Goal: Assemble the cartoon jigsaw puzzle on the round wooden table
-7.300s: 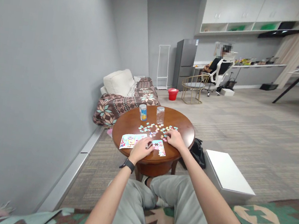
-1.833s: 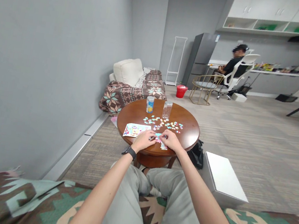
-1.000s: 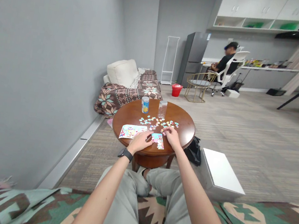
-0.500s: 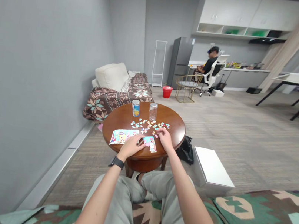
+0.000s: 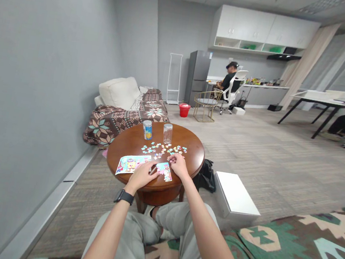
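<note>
A joined patch of jigsaw puzzle (image 5: 167, 175) lies near the front edge of the round wooden table (image 5: 193, 143). My left hand (image 5: 142, 176) rests at its left side, fingers stretched out and thumb apart, touching the patch's edge. Just above the patch, my right hand (image 5: 179, 166) is closed in a pinch; a small puzzle piece seems to be at its fingertips, mostly hidden. Loose puzzle pieces (image 5: 150, 148) are scattered behind both hands. A printed picture sheet (image 5: 124, 164) lies to the left, partly under my left hand.
Toward the table's back stand a jar with a blue and yellow label (image 5: 147, 131) and a clear jar (image 5: 167, 135). A white box (image 5: 237, 193) and a black bag (image 5: 207, 176) are on the floor to the right. A person (image 5: 230, 77) sits far back.
The view has tilted up and turned slightly right. My right hand has come from the loose pieces a little closer to the joined patch. My left hand stays beside the patch.
</note>
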Motion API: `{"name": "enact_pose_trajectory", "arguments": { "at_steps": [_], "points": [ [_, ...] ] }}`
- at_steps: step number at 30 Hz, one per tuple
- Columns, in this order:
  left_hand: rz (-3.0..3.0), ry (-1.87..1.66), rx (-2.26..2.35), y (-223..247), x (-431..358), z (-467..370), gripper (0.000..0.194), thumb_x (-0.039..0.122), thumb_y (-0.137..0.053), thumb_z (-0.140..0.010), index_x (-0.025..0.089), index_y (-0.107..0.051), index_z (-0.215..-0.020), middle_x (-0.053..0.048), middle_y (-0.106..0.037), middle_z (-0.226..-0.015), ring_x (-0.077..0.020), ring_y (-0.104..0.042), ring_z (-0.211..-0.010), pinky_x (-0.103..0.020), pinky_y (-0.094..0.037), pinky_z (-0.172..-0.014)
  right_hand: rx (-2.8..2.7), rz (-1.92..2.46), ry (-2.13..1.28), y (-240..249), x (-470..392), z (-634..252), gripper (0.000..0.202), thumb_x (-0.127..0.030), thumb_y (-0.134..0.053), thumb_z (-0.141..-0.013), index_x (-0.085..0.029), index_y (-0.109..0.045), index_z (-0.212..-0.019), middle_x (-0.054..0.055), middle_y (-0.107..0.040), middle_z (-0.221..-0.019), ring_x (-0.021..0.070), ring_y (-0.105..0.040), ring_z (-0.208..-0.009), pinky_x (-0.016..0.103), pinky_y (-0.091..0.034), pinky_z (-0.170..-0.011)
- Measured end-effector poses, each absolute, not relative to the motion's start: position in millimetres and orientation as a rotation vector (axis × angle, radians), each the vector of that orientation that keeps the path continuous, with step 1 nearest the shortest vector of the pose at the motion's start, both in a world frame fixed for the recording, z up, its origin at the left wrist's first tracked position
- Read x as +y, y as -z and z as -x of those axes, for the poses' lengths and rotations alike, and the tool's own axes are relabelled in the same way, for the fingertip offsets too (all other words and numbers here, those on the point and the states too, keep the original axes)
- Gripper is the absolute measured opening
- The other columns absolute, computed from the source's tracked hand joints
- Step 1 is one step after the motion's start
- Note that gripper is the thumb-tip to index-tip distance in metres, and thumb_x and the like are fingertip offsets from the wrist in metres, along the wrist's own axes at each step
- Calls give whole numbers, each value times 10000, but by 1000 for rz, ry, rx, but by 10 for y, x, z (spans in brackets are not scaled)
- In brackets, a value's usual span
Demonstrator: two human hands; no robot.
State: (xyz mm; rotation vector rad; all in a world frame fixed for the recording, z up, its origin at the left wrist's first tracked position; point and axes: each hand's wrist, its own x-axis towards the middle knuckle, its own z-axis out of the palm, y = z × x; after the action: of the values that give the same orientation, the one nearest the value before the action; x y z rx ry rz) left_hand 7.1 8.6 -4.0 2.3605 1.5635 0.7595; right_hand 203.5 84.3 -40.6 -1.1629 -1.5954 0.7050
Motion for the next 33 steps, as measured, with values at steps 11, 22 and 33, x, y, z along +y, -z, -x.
{"name": "enact_pose_trajectory", "arguments": {
  "at_steps": [11, 22, 33],
  "points": [
    [-2354, -765, 1563, 50, 97, -64, 383, 405, -601, -863, 237, -602, -1207, -68, -661, -1226, -253, -618, -1097, -390, -446, -997, -1434, 1143, -838, 375, 820, -2079, 226, -59, -515, -601, -201, -613, -747, 12, -640, -820, 155, -622, -775, 301, -519, -770],
    [-2357, -766, 1562, 53, 98, -64, 369, 378, -610, -860, 222, -606, -1195, -77, -661, -1225, -256, -612, -1121, -396, -445, -1008, -1270, 1079, -985, 378, 827, -2146, 217, -160, -559, -607, -184, -607, -817, 8, -660, -765, 153, -652, -772, 285, -527, -775],
    [-2350, -761, 1558, 67, 108, -56, 364, 395, -595, -866, 239, -606, -1195, -65, -658, -1231, -256, -604, -1133, -400, -443, -1010, -1336, 1125, -880, 372, 842, -2078, 228, -45, -505, -594, -201, -606, -727, 8, -636, -836, 142, -641, -779, 292, -537, -782]
  ]
}}
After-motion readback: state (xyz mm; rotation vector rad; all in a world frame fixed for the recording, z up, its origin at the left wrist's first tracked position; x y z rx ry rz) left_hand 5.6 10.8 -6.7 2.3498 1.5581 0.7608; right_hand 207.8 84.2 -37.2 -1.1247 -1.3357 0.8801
